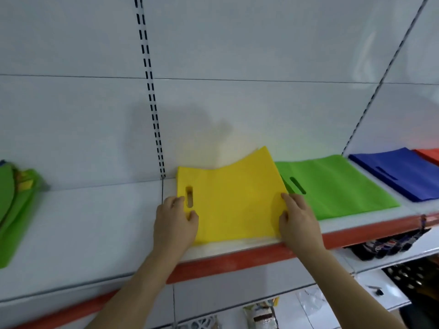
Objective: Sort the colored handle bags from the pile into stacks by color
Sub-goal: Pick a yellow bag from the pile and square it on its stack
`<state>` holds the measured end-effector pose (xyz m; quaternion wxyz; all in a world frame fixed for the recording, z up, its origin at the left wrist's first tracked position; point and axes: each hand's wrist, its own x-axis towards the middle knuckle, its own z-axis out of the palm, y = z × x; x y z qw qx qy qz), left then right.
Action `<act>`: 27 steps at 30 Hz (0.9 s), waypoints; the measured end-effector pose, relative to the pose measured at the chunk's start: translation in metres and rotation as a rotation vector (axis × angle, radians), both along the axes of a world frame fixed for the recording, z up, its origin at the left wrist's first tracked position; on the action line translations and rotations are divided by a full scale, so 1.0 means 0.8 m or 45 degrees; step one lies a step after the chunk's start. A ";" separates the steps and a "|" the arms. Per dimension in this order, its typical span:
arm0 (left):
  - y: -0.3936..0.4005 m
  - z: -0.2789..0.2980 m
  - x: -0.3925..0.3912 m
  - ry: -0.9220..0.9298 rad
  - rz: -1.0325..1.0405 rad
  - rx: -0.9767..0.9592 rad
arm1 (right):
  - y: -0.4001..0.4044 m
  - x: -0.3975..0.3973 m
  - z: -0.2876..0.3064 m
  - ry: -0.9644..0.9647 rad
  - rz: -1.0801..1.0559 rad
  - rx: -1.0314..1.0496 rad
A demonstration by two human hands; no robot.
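Note:
A yellow handle bag (pixel 232 198) lies on the white shelf (pixel 99 224), its far right corner curling up against the back wall. My left hand (pixel 175 222) pinches its left edge beside the handle slot. My right hand (pixel 297 222) grips its right edge, thumb on top. Right of it a green bag stack (pixel 337 186) lies flat, its left edge tucked under the yellow bag. Farther right are a blue bag stack (pixel 403 174) and an orange-red bag (pixel 430 155) at the frame edge. The mixed pile (pixel 16 205), mostly green with yellow showing, sits at the far left.
The shelf has a red front edge strip (pixel 237 260). A slotted upright (pixel 152 91) runs up the white back wall. Lower shelves hold dark packaged goods (pixel 389 243) at right and snack packs (pixel 261 312) below.

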<state>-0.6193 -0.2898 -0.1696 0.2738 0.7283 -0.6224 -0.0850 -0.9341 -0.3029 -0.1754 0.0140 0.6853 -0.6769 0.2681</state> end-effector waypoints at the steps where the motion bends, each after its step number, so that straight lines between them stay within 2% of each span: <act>1: 0.000 -0.001 -0.002 -0.032 0.021 0.022 | -0.008 -0.002 -0.006 0.038 0.027 -0.008; 10: 0.001 0.002 -0.022 -0.343 0.192 0.129 | -0.048 -0.013 -0.015 0.334 0.112 0.110; 18: 0.004 0.003 -0.029 -0.424 0.226 0.213 | -0.049 -0.013 -0.007 0.412 0.122 0.216; 23: 0.007 0.014 -0.035 -0.420 0.242 0.189 | -0.043 -0.013 0.002 0.400 0.172 0.123; 27: 0.025 0.022 -0.039 -0.378 0.282 0.023 | -0.044 -0.004 0.005 0.354 0.301 -0.007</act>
